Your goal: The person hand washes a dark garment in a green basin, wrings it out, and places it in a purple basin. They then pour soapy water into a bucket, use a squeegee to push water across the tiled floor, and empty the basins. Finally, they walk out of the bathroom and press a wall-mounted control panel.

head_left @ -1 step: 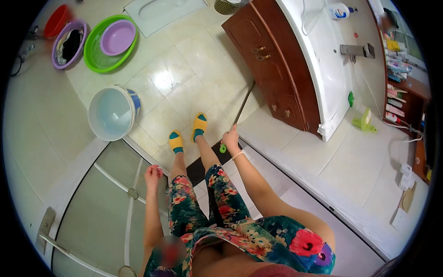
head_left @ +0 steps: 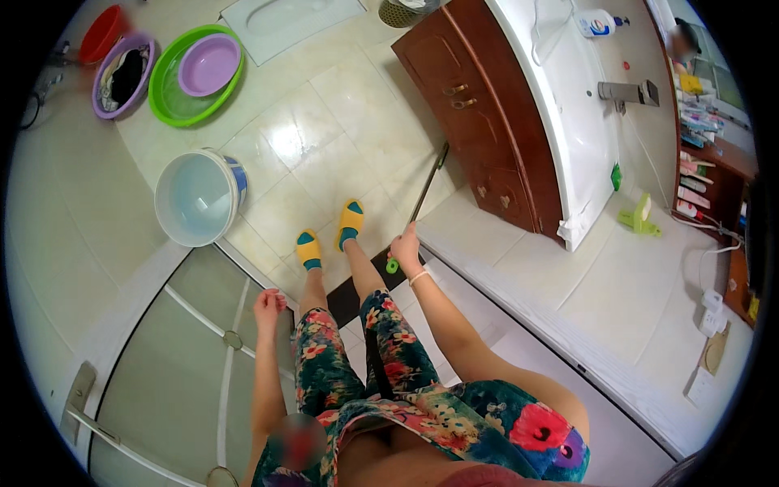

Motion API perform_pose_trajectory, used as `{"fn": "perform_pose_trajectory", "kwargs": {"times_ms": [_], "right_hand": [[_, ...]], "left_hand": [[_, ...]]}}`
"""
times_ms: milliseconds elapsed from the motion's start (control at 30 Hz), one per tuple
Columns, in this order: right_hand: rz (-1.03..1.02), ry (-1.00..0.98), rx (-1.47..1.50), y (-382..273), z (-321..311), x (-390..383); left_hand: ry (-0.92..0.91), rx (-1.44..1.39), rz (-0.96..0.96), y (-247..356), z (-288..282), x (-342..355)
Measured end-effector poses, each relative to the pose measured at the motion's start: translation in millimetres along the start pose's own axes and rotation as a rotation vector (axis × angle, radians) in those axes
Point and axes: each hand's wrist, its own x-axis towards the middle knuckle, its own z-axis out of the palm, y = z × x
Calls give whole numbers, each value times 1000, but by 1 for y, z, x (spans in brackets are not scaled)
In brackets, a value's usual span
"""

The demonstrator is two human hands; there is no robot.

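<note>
My right hand is wrapped round a long thin pole with a green ring-shaped end just below the fist. The pole slants away to the foot of the brown vanity cabinet, where a small green part shows on it. Its working end is hidden under the cabinet, so I cannot tell what tool it is. My left hand hangs beside the glass door with its fingers curled in, and I see nothing held in it. My feet, in yellow slippers, stand on the tiles past the dark doorway strip.
A white bucket of water stands left, by the door frame. Beyond it are a green basin with a purple basin in it, a purple tub of clothes and a red basin. A glass door stands at my left.
The pole has slid slightly out from under the cabinet, so a green part near its far end now shows. My left hand has barely moved.
</note>
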Motion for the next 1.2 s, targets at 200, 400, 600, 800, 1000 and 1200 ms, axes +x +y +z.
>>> {"fn": "perform_pose_trajectory", "kwargs": {"times_ms": [200,400,600,800,1000,1200], "right_hand": [[-75,-71,-152,-6,5,-14],[-156,-34,-140,-64,-1,80],[-57,33,-96,-125,21,172],[-314,-85,-311,-108,67,108],[-526,-189,-240,-111,95,13],[21,-568,633,-167,-16,-52]], "left_hand": [[18,-23,9,2,6,7],[62,-47,-9,6,-5,6],[105,-71,20,-14,-32,13],[121,-27,12,-9,-35,-9],[56,-104,44,1,-22,-17],[98,-135,76,27,-30,-36]]}}
